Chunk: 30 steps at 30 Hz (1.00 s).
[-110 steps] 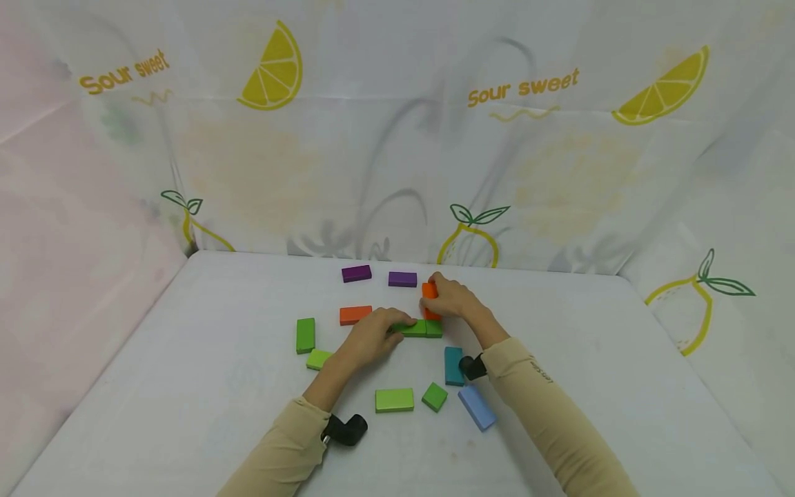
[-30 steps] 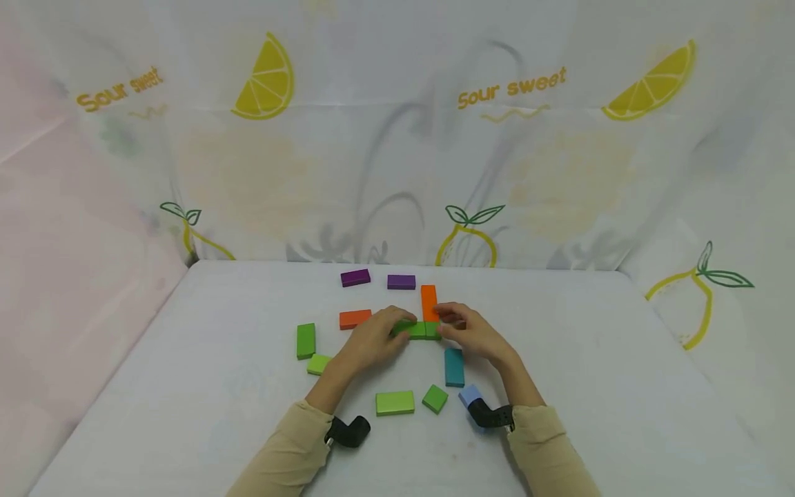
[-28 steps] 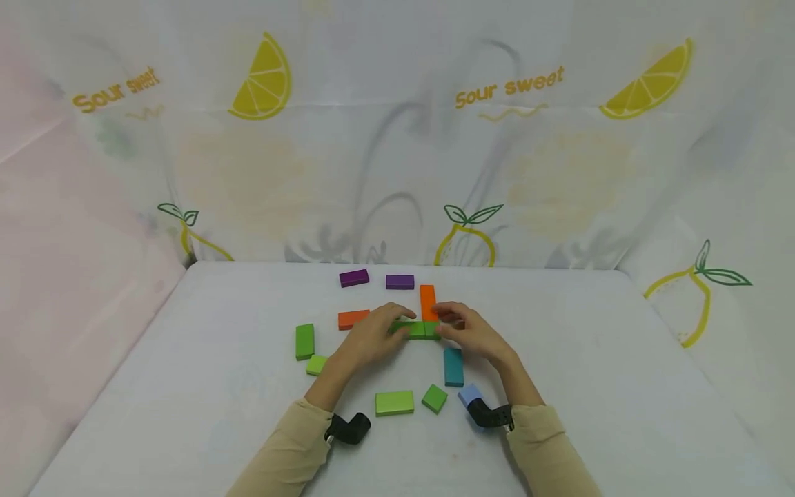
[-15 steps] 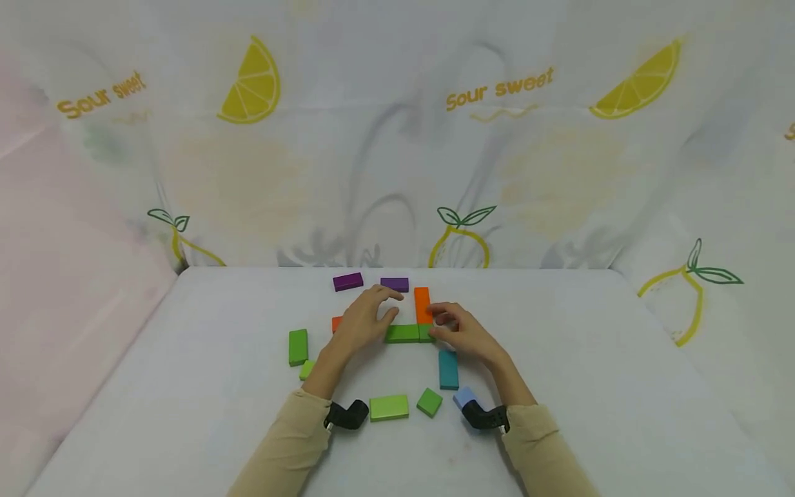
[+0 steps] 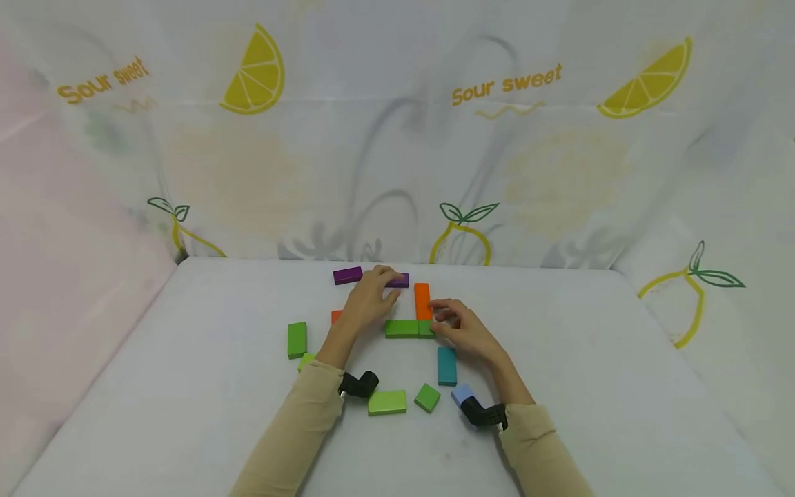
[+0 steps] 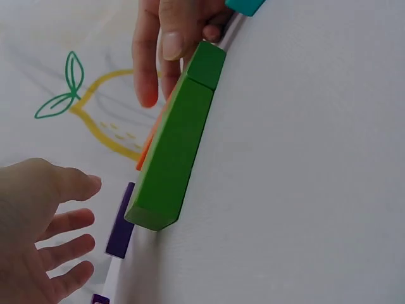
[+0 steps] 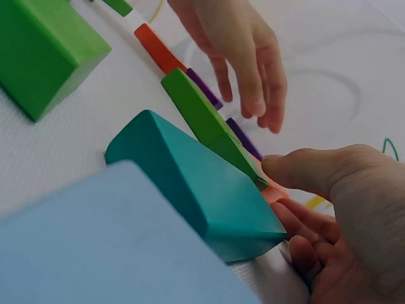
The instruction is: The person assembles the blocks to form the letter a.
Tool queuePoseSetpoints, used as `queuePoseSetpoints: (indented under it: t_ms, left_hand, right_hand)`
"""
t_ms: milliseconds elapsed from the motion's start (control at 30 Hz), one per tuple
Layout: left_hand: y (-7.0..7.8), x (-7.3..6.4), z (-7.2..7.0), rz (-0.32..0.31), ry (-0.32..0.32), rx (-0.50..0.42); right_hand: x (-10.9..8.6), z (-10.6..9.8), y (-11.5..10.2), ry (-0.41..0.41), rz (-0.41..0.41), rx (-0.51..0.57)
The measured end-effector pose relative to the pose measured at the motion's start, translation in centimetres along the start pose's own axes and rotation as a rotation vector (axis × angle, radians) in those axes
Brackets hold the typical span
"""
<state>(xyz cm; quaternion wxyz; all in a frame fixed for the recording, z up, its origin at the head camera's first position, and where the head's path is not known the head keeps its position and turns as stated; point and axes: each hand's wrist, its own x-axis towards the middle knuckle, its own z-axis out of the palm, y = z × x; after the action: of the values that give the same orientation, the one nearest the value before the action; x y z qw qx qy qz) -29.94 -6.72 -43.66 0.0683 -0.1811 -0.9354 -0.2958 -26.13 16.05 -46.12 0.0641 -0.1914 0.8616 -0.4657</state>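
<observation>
My left hand (image 5: 365, 302) reaches over the far part of the table, fingers spread and slightly bent. Its fingertips overlap a violet block (image 5: 401, 281) in the head view; the left wrist view shows nothing in its grasp. My right hand (image 5: 467, 333) stays low, fingers loosely bent, at the right end of a green row. That row is a long green block (image 5: 401, 329) with a short green block (image 5: 425, 329) end to end. Behind the short one, an orange block (image 5: 422, 301) points away from me. The right thumb tip (image 7: 275, 166) is right at the short green block's end.
Nearer me lie a teal block (image 5: 447, 366), a light blue block (image 5: 462, 394) partly under the right wrist camera, a green cube (image 5: 426, 398) and a lime block (image 5: 387, 402). Leftward are a green block (image 5: 297, 340), a partly hidden red-orange block (image 5: 336, 317) and a dark purple block (image 5: 347, 275).
The right hand let go of the orange block and drew back to the green row's end. My left hand left the long green block and moved away from me to the violet block.
</observation>
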Motion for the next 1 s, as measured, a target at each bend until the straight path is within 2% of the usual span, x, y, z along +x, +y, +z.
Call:
queuePoseSetpoints:
  t_ms: [233, 433, 667, 767, 933, 1000]
  left_hand:
    - [-0.4, 0.8, 0.3, -0.014, -0.039, 0.017]
    - [-0.6, 1.2, 0.8, -0.029, -0.03, 0.021]
    - [-0.8, 1.5, 1.3, 0.016, -0.024, 0.042]
    - [-0.7, 1.4, 1.3, -0.002, -0.029, 0.038]
    - [-1.0, 1.1, 1.3, -0.007, -0.031, 0.027]
    - [-1.1, 1.2, 1.3, 0.0, -0.024, 0.019]
  right_hand:
    - [0.0, 0.2, -0.2, 0.018, 0.017, 0.001]
    - [0.0, 0.2, -0.2, 0.016, 0.034, -0.009]
    - [0.0, 0.2, -0.3, -0.005, 0.037, 0.01]
    - [-0.4, 0.0, -1.5, -0.022, 0.036, 0.017]
    - [-1.1, -0.3, -3.2, -0.036, -0.015, 0.03]
    - [-1.0, -0.3, -3.0, -0.035, -0.032, 0.031]
